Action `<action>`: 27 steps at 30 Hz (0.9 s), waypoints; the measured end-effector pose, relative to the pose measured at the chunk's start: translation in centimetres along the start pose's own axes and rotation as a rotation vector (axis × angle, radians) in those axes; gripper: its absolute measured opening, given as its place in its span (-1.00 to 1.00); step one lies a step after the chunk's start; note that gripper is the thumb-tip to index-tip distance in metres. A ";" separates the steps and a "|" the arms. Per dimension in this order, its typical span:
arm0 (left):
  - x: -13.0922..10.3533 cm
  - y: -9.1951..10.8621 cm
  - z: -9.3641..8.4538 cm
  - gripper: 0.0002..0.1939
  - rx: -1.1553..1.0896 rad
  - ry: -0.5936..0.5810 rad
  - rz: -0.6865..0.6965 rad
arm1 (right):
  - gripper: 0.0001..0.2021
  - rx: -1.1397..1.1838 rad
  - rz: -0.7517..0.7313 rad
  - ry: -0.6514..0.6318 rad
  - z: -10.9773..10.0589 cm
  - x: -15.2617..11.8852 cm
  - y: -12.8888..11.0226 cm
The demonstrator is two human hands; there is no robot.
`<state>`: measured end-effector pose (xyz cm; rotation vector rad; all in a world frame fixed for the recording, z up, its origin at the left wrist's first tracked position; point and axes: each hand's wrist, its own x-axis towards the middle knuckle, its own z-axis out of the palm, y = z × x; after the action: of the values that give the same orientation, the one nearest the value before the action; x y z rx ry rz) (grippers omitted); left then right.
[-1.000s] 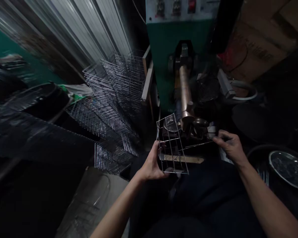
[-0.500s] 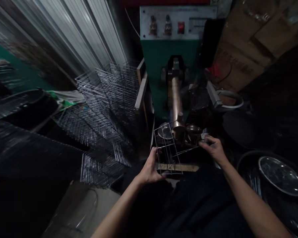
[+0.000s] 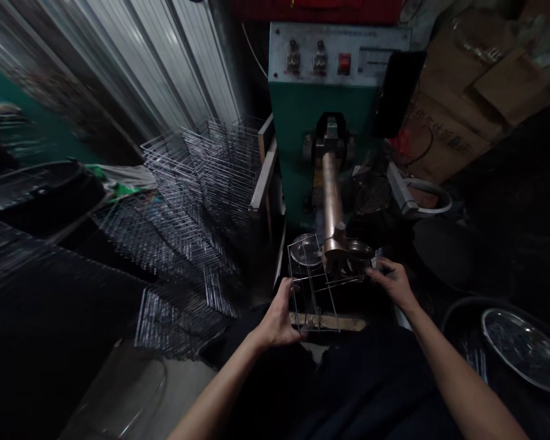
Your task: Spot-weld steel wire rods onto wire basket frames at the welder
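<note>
A small rectangular wire frame [image 3: 312, 282] is gripped at its left side by my left hand [image 3: 277, 318], thumb and fingers around its edge. My right hand [image 3: 394, 282] pinches the right end of a thin wire piece [image 3: 346, 282], whose left end meets the frame. Just above the wire is the lower end of a copper-coloured machine arm [image 3: 333, 208]. Round metal dishes lie behind, one [image 3: 306, 250] seen through the frame and another [image 3: 359, 249] right of the arm.
Stacked wire racks [image 3: 201, 177] stand at the left. The green machine [image 3: 293, 134] with its switch panel is ahead. Cardboard boxes [image 3: 444, 134] are at the upper right, and a tub with a shiny round dish [image 3: 525, 348] at the lower right. A wooden strip [image 3: 348, 322] lies below the frame.
The view has shifted slightly, so the machine appears lower and further right. The wire piece in my right hand now lies nearer level, closer under the copper arm. Both hands keep their grip.
</note>
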<state>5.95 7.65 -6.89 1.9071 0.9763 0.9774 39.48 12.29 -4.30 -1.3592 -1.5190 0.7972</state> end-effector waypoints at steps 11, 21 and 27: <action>0.7 -1.8 0.1 0.07 -0.004 0.028 0.019 | -0.43 -0.024 0.007 -0.007 -0.3 1.4 0.3; 1.7 -1.8 -0.2 0.03 -0.019 0.036 0.075 | -0.47 -0.052 -0.010 -0.009 -0.7 2.2 1.1; 1.5 -2.7 0.1 0.13 -0.005 0.028 0.054 | -0.48 -0.054 -0.004 -0.005 -0.8 2.4 1.2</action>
<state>5.86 10.02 -8.86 1.9297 0.9419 1.0388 40.73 14.80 -4.56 -1.3945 -1.5571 0.7627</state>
